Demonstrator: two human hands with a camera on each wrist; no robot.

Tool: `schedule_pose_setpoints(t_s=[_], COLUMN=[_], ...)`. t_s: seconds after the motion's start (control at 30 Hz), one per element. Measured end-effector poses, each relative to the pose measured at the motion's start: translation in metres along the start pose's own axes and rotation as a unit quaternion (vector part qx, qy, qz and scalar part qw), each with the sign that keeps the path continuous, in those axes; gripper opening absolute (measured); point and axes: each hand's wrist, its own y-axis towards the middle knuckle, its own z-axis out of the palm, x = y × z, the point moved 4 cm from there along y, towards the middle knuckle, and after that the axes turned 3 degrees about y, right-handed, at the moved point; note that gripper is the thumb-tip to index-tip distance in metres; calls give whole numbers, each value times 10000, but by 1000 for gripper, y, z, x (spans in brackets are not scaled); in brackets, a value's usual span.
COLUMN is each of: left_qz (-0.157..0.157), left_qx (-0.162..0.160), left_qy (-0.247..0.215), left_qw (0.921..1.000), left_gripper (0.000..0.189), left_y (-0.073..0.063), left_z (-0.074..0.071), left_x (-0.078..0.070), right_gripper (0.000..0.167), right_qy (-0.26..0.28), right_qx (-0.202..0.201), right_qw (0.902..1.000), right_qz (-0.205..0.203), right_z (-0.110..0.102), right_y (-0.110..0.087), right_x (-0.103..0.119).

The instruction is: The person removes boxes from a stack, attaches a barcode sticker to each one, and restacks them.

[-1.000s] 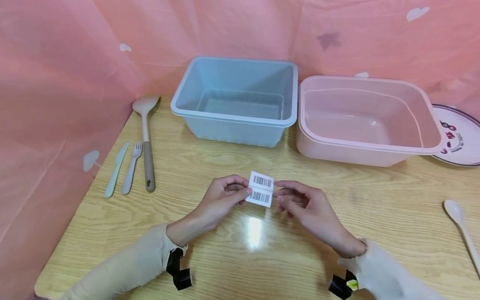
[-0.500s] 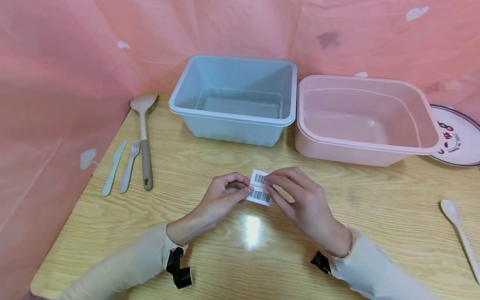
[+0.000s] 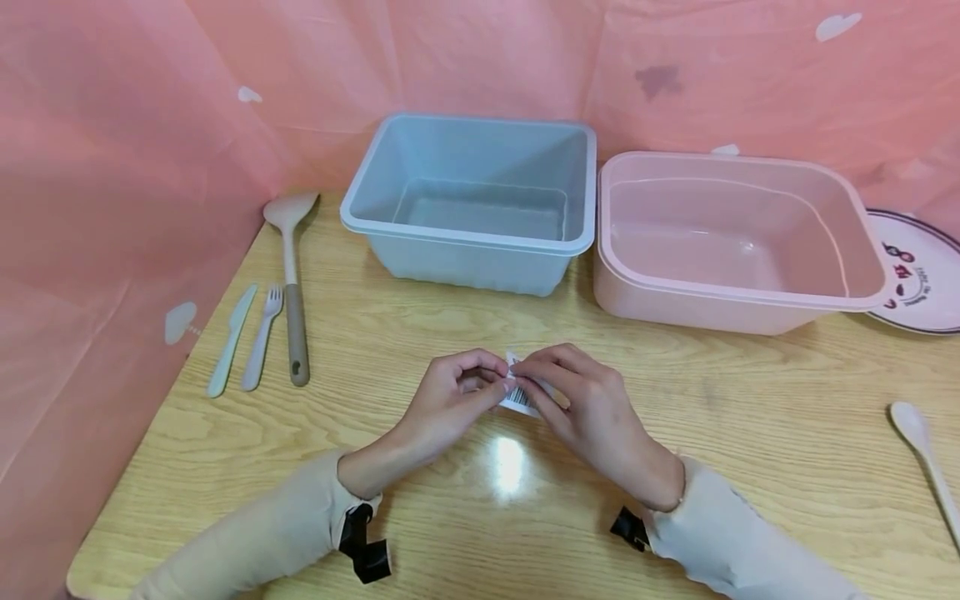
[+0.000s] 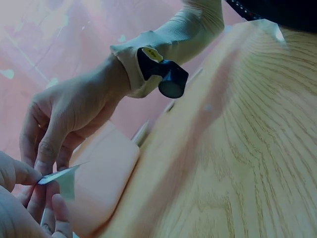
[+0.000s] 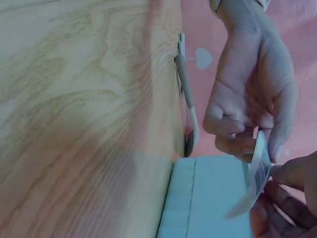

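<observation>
A small white sheet of barcode labels [image 3: 519,403] is held above the table between both hands. My left hand [image 3: 438,408] pinches its left side between thumb and fingers. My right hand [image 3: 592,404] pinches it close to the left fingertips and covers much of its right and upper part. One barcode shows below the fingers. Bent in the right wrist view, the label sheet [image 5: 260,171] spans from the left hand [image 5: 252,84] above to the right hand [image 5: 292,198] at the lower right. The left wrist view catches it edge-on.
Behind the hands stand a grey-blue basin [image 3: 465,262] and a pink basin [image 3: 697,312], with a plate [image 3: 930,283] partly behind the pink one. On the left lie a knife [image 3: 231,342], a fork [image 3: 262,337] and a spatula [image 3: 295,317]. A spoon [image 3: 926,467] lies far right.
My right hand has moved left from beside the label sheet onto it and now pinches it by the left fingertips. The sheet was flat and is now bent. The left hand keeps its hold.
</observation>
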Motion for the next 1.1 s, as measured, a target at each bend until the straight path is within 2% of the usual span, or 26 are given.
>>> schedule_pose_setpoints(t_s=[0.27, 0.57, 0.83, 1.1], left_qz=[211, 517, 574, 659], left_qx=[-15, -8, -18, 0], left_qy=[50, 520, 701, 740], left_qw=[9998, 9973, 9959, 9951], left_gripper=[11, 11, 14, 13], left_y=[-1, -2, -1, 0], left_z=[1, 0, -1, 0], left_x=[-5, -9, -10, -7], right_gripper=[16, 16, 14, 7], right_qy=[410, 818, 879, 825], right_qx=[75, 120, 200, 58], right_qw=[9990, 9948, 9919, 9913], right_qz=[158, 592, 894, 1023], right_z=[-1, -3, -2, 0], right_y=[-2, -1, -3, -5], right_x=[-4, -12, -17, -20])
